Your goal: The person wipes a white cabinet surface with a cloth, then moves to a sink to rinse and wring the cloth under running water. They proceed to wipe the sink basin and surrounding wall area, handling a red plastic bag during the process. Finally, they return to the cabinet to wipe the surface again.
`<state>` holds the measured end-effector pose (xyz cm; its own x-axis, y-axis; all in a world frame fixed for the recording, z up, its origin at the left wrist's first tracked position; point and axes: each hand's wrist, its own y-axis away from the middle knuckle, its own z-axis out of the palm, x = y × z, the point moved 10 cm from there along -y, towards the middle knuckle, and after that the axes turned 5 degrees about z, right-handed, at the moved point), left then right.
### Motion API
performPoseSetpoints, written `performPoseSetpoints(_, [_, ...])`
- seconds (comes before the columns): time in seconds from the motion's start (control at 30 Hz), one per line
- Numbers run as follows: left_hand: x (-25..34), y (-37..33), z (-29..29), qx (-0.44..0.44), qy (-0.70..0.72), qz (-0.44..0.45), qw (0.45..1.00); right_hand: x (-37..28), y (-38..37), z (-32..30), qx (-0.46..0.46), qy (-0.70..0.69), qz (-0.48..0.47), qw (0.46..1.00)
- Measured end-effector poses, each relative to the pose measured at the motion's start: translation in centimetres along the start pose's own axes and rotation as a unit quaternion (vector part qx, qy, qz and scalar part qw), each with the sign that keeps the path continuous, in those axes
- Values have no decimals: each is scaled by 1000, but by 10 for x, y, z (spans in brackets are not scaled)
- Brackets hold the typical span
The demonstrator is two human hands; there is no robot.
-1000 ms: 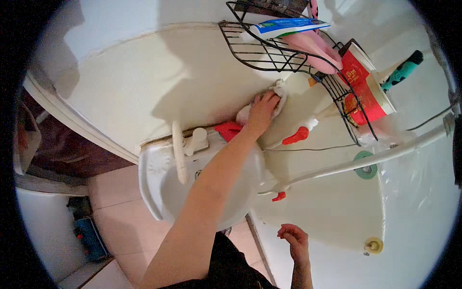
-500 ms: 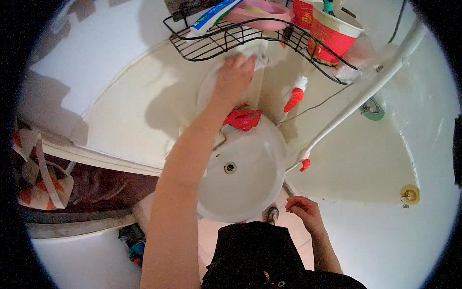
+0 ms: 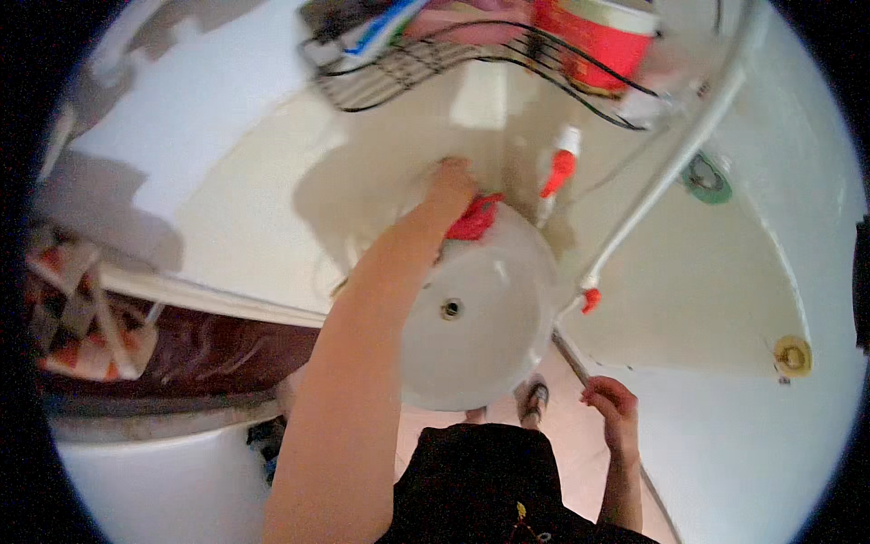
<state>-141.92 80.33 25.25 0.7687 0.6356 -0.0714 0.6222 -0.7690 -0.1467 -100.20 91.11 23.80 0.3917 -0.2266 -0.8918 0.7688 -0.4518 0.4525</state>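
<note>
My left arm stretches over the white washbasin (image 3: 480, 354). The left hand (image 3: 450, 181) is at the basin's back rim, right by a crumpled red packet or cloth (image 3: 473, 220). Its fingers are blurred and mostly turned away, so its grip and anything in it stay hidden. My right hand (image 3: 613, 408) hangs low to the right of the basin, fingers curled loosely in, with nothing visible in them. The drain (image 3: 450, 309) shows in the bowl.
Above the basin hangs a black wire rack (image 3: 426, 68) with a toothpaste tube, a pink item and a red paper cup (image 3: 605, 45). A white pipe (image 3: 666, 181) slants down on the right, near red-handled valves (image 3: 560, 172). A patterned bag (image 3: 95, 317) hangs at left.
My left hand has come down from the wall under the rack to the basin's back rim. The white wad seen at its fingers no longer shows. The view has shifted slightly.
</note>
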Motion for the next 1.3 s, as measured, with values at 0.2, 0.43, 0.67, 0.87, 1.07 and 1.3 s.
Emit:
performPoseSetpoints(0.2, [-6, 29, -82, -58, -173, 122, 976, 4, -20, -4, -50, -28, -46, 997])
performPoseSetpoints(0.43, [-59, 169, -240, 329, -224, 13, 917, -11, -41, 38, -114, -8, -52, 992])
performPoseSetpoints(0.67, [-108, 233, -157, 160, -14, -100, 982, -16, -39, 40, -107, 29, -51, 993])
performPoseSetpoints(0.87, [-151, 284, -154, 89, 25, -300, 950, -19, -39, 33, -85, 42, -52, 994])
performPoseSetpoints(1.07, [-130, 292, -257, 282, -331, -89, 896, -22, -45, 56, -119, 56, -45, 990])
performPoseSetpoints(1.3, [-159, 374, -117, 270, -124, -277, 914, -34, -36, 92, -145, 67, -41, 986])
